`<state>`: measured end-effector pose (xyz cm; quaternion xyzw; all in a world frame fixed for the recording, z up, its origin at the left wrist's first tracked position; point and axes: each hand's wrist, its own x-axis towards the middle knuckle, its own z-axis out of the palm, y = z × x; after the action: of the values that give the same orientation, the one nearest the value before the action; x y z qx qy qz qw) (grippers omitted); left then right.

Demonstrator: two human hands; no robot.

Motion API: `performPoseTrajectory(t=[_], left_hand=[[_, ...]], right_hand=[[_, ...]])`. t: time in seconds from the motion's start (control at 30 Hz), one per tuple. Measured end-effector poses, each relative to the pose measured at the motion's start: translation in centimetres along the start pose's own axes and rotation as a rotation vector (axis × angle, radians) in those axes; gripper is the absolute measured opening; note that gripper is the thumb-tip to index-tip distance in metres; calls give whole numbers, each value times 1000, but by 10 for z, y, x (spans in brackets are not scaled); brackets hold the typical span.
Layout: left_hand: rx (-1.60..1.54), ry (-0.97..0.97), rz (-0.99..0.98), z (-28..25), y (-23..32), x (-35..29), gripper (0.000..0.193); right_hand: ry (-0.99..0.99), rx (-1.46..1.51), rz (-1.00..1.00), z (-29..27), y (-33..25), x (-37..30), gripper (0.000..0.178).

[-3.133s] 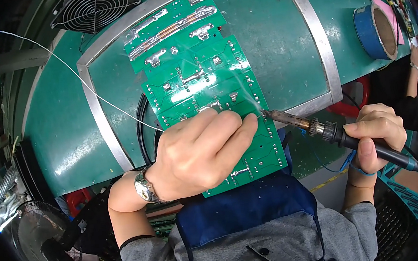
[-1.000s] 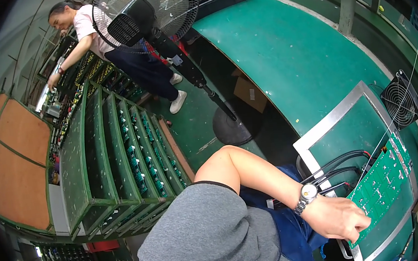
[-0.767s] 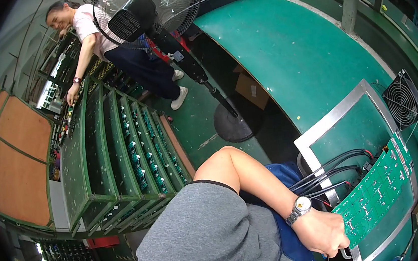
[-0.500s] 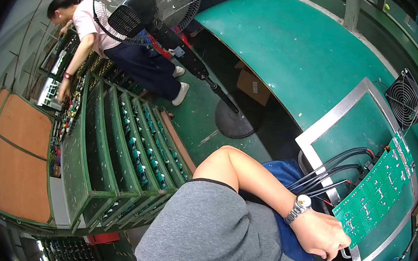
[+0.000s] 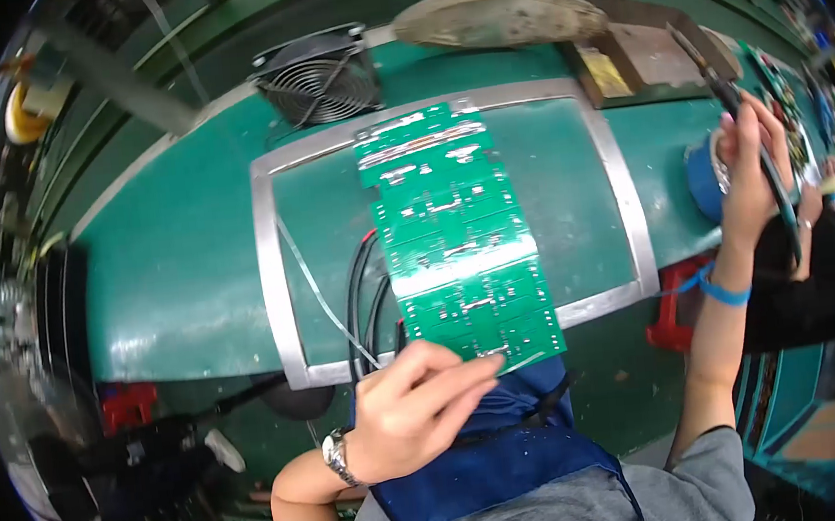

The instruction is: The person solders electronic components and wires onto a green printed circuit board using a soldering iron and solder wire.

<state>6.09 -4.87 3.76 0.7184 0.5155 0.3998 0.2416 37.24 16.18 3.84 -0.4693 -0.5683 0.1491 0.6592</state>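
A long green circuit board (image 5: 454, 219) lies across a metal frame (image 5: 271, 275) on the green bench. My left hand (image 5: 417, 411) is at the board's near edge, fingers pinched on a thin silvery wire (image 5: 315, 288). That wire loops over the frame, and its short end sticks out past my fingertips over the board. Off to the right, my right hand (image 5: 755, 163) is raised, closed round a soldering iron (image 5: 721, 91) with its thin tip pointing up and away. A blue spool (image 5: 703, 181) stands beside this hand, partly hidden by it.
Beyond the board stand a black fan (image 5: 320, 81), a dingy cone-shaped hood (image 5: 499, 7) and an open tray (image 5: 659, 51). Black cables (image 5: 359, 301) run under the board's left side. A red stool (image 5: 670, 322) is below the bench's right. Other people are blurred at far right.
My view has swung from the left aisle to the bench. My right hand with the soldering iron has come into view. My left hand remains at the board's near edge.
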Motion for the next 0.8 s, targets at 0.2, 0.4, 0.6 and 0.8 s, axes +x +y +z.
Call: performPoseTrajectory(t=[0.2,0.4,0.6,0.8], left_hand=[[-14,20,-20,3,-4,10,25],[49,28,-69,3,-4,18,27],[108,18,-38,16,-8,19,28],[152,19,31,27,-9,19,30]], right_hand=[[-179,-284,30,-4,26,27,20],[-140,-331,-92,-25,-32,-15,23],[-442,-115,62,-59,-75,-75,31],[-666,4,-15,-59,-76,-85,33]])
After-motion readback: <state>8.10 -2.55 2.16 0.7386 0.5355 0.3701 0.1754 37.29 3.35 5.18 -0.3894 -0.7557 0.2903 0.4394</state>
